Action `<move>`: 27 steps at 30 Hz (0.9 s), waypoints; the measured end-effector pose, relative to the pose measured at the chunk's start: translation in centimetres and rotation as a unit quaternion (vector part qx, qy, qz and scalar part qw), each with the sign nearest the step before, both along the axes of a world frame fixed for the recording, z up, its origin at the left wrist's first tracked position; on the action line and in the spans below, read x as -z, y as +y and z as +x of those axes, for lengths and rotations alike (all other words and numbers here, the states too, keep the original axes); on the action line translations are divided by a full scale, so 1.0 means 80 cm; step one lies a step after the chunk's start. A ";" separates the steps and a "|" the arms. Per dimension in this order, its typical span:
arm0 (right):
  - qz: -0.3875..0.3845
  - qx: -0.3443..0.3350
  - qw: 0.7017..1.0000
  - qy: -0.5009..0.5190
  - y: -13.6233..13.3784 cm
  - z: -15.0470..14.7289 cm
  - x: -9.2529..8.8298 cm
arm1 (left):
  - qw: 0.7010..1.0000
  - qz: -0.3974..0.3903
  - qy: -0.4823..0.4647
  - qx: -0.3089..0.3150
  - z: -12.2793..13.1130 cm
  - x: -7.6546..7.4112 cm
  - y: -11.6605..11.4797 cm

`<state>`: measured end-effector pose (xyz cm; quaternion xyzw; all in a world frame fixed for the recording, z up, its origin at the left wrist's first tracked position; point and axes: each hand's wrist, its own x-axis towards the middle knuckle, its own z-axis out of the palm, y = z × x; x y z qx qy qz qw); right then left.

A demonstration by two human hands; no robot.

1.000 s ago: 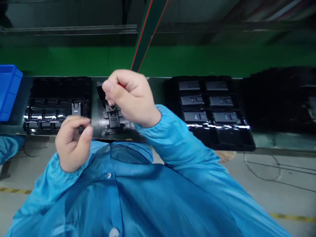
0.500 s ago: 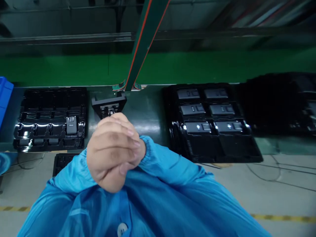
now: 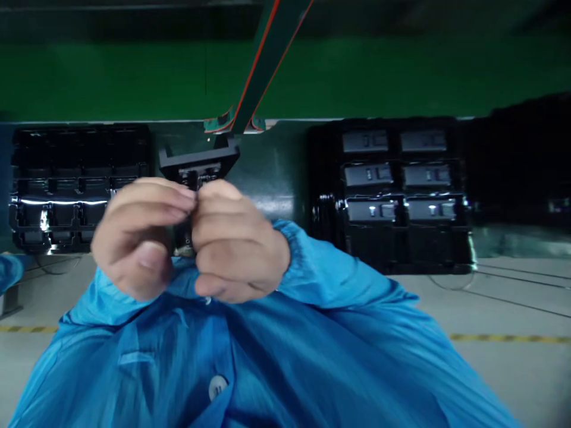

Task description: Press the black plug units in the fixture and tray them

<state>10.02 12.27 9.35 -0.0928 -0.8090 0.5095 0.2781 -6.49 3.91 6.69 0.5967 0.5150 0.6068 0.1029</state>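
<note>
My left hand (image 3: 140,241) and my right hand (image 3: 238,244) are close together in front of my blue coat. The left fingers are curled, their tips touching the right hand near its knuckles, with the thumb bent below. Closed fingers make up the right hand; what either hand holds, if anything, is hidden. In the gap between them a dark part with small pale lettering (image 3: 185,235) shows; I cannot tell whether it is held. Just beyond the hands stands a black bracket-like holder (image 3: 200,160) on the bench, its lower part covered by them.
On the left lies a black compartment tray (image 3: 57,173), partly covered by my left hand. At right, a black tray (image 3: 370,252) holds several flat dark grey boxes (image 3: 368,175). Dark stacked trays (image 3: 517,178) are farther right. A green post with red edges (image 3: 267,71) rises behind the holder.
My clasped hands have come apart; the left hand has moved left and the right hand right. The view has shifted, and the charger in the left tray is now behind my left hand.
</note>
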 end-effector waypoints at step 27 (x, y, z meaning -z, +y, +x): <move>-0.216 0.024 0.967 0.135 0.051 -0.053 -0.036 | 0.922 -0.334 0.195 0.031 0.007 0.153 -0.055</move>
